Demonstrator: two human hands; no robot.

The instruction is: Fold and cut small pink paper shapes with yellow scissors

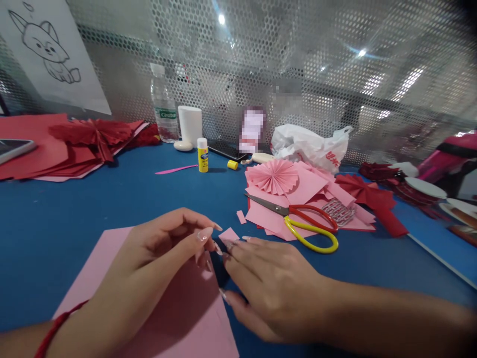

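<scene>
My left hand (149, 268) hovers over a large pink paper sheet (179, 318), its fingers curled and thumb tip close to the index finger. Whatever may be between those fingertips is hidden. My right hand (268, 278) lies low on the blue table with fingers stretched out, their tips on a small pink paper piece (228, 234). The left fingertips come close to that piece; whether they touch it I cannot tell. Scissors (286, 211) with red and yellow handles lie open on pink papers (309, 184) beyond the right hand. A pink paper scrap (241, 217) is nearby.
An uncapped glue stick (202, 156), its yellow cap (232, 164) and a pink thin tool (176, 169) are farther back. A pleated pink fan (274, 176) tops the papers. Red papers (33, 149) lie left. A bottle (164, 107) and plastic bag (307, 144) stand by the perforated panel.
</scene>
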